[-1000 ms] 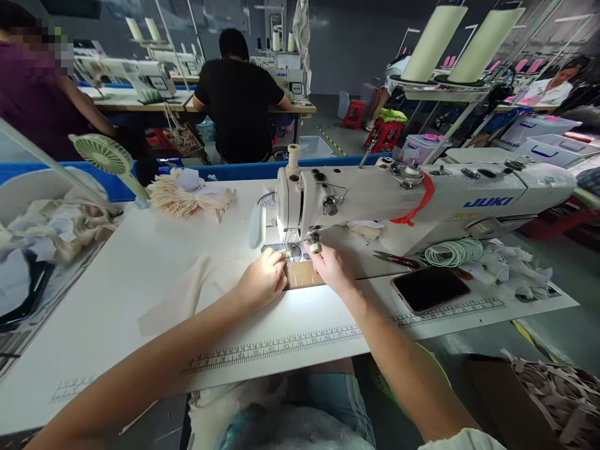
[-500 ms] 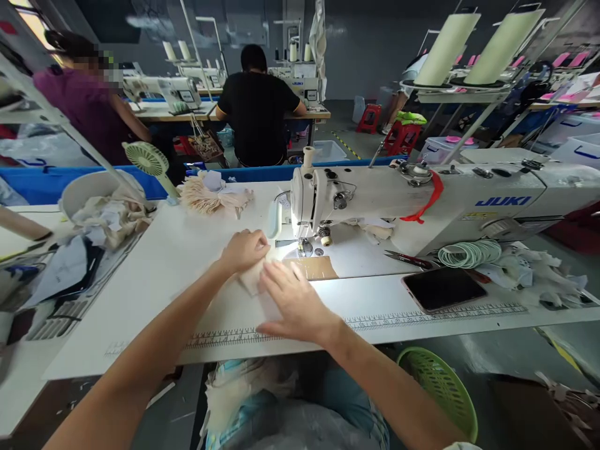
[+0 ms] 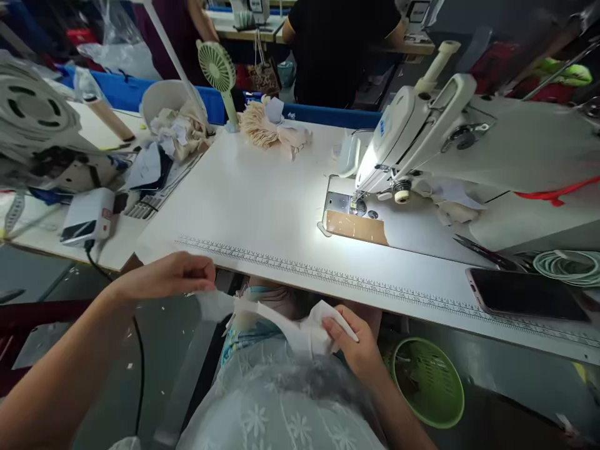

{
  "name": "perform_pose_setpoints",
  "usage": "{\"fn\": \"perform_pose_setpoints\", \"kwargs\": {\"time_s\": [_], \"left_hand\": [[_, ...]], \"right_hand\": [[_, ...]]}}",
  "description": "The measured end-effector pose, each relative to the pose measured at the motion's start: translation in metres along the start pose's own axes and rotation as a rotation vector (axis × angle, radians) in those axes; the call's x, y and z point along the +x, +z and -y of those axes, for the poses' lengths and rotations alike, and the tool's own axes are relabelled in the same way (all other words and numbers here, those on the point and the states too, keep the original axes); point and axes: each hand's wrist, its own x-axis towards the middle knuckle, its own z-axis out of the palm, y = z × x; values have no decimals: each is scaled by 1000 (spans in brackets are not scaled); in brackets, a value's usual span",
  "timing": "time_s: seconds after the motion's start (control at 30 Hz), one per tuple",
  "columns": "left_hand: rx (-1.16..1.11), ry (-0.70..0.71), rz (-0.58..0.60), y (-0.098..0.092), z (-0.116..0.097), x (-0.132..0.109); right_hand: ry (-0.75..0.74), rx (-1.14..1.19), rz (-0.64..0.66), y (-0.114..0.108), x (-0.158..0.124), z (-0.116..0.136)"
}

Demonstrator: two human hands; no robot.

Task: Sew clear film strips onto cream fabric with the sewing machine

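Note:
My left hand [image 3: 171, 275] is off the table's front edge at the left, its fingers curled in a pinch on one end of a thin white cloth piece [image 3: 285, 328]. The cloth stretches across above my lap and is blurred near the left fingers. On the other side, my right hand [image 3: 354, 340] grips the bunched, folded end between thumb and fingers. Both hands are below the tabletop's ruler edge [image 3: 300, 270]. Beyond them stands the sewing machine [image 3: 398, 137], its lamp lighting the needle plate [image 3: 338, 202] and a brown patch [image 3: 356, 227].
A phone [image 3: 525, 294], dark scissors [image 3: 482, 251] and a pale green coil [image 3: 567, 265] lie at the right. Below is a green basket [image 3: 429, 381]. A small fan [image 3: 217, 69] and a cloth bundle [image 3: 267, 125] stand at the back. Two people sit beyond.
Both hands have left the machine's needle area and come back toward my lap, spreading apart with the white cloth between them. The view has tilted down and turned left.

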Motion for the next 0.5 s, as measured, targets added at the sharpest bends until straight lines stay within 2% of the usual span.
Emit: {"fn": "perform_pose_setpoints", "kwargs": {"time_s": [0.03,0.1,0.2,0.27,0.33,0.37,0.4,0.43,0.5], "left_hand": [[0,-14,27,10,11,-3],[34,-30,43,32,36,6],[50,11,14,68,77,41],[115,-4,-20,90,102,64],[198,5,-71,109,123,79],[241,7,-123,116,133,84],[259,-9,-225,122,142,88],[220,-3,-297,125,150,91],[-31,39,-334,129,159,99]], "right_hand": [[67,8,-52,2,0,-15],[116,-24,-126,6,8,-45],[123,-116,-156,14,25,-83],[100,-204,-161,16,28,-94],[49,-296,-158,11,20,-89],[12,-338,-148,6,13,-80],[-33,-378,-134,-2,4,-68],[-85,-415,-120,-13,-5,-53],[-180,-501,-147,-44,-23,-20]]}}
